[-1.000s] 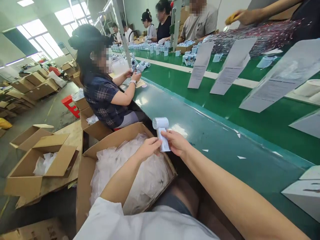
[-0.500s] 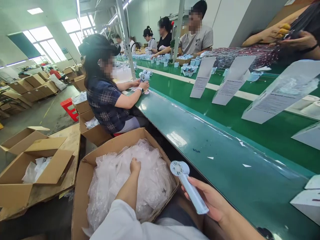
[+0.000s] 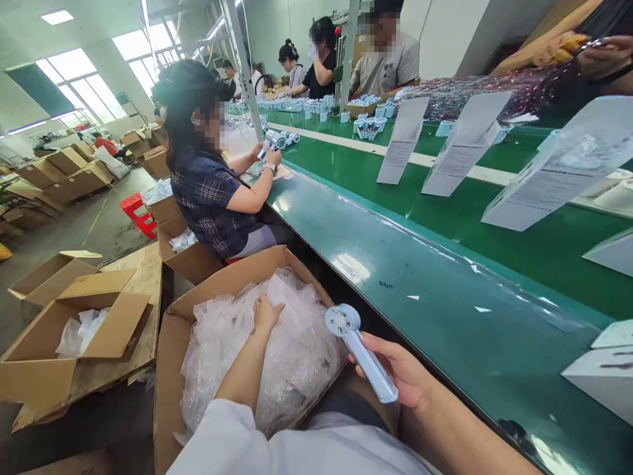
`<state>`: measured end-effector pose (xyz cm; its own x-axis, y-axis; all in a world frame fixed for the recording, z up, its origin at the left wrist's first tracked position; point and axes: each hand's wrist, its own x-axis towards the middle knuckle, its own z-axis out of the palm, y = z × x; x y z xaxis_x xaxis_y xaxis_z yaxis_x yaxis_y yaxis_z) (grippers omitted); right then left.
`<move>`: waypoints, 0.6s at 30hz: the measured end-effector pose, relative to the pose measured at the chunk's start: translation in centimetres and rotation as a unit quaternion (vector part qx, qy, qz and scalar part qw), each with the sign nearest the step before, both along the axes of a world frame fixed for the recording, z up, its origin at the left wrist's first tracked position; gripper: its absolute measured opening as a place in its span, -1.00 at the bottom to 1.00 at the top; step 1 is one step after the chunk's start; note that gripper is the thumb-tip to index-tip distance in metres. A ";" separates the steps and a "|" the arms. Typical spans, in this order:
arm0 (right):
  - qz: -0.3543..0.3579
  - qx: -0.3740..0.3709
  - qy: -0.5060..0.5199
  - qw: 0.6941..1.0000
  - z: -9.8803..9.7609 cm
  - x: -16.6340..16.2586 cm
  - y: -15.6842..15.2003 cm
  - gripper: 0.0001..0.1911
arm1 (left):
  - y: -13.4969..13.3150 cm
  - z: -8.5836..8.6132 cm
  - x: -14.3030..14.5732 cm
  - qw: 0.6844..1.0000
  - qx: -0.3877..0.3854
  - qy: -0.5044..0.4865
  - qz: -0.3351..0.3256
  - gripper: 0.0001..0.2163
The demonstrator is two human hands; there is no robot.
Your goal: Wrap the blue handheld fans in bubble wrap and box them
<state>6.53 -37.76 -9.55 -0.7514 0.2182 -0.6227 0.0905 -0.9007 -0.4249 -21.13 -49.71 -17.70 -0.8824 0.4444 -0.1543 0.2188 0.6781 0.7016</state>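
Observation:
A light blue handheld fan (image 3: 368, 363) with a round slotted head is tilted in my right hand (image 3: 403, 369), which is closed round its handle. The fan's head points up and to the left, beside the rim of a large cardboard box (image 3: 171, 369). That box is heaped with clear plastic bubble bags (image 3: 291, 349). On top of the heap lies my left hand (image 3: 267, 313), its thumb spread away from the fingers. The fingertips are partly hidden among the bags, and no bag is visibly gripped.
A green workbench edge (image 3: 386, 290) runs along my right beside a conveyor belt (image 3: 346, 155). White boxes (image 3: 403, 142) stand on the belt. A co-worker (image 3: 208, 178) sits ahead, holding a fan. Open cartons (image 3: 39, 382) stand at left on a wooden board.
My left hand has opened from a closed grip, its thumb now spread over the bags. The fan in my right hand appears slightly higher and further left. The co-worker ahead has tilted a fan.

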 end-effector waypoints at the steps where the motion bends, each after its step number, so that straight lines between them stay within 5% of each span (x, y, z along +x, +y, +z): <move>1: -0.001 -0.004 -0.011 1.000 -0.3 0.3 0.0 -0.81 | -0.4 -0.5 1.2 1.000 -0.005 0.018 -0.016 -0.67; 6: -0.012 -0.007 -0.038 0.999 -1.2 1.2 -0.3 -0.81 | -0.8 -3.3 6.9 0.991 -0.034 0.042 -0.122 -0.75; 10: 0.041 0.031 0.021 0.998 -1.2 1.3 -0.6 -0.67 | 0.5 -4.9 7.2 0.989 -0.073 0.032 -0.125 -0.82; 15: 0.146 0.096 0.062 0.983 -1.1 1.0 -0.4 -0.45 | 1.2 -2.0 7.1 0.978 0.001 0.039 -0.206 -0.83; 18: 0.182 0.128 0.070 0.972 -0.8 -0.1 0.0 -0.03 | 0.5 1.3 8.2 0.959 0.067 0.035 -0.274 -0.85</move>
<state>6.38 -37.80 -10.37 -0.8816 0.0553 -0.4688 0.3092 -0.6827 -0.6621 -12.97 -49.18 -16.41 -0.5164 0.8563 -0.0123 0.5663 0.3522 0.7451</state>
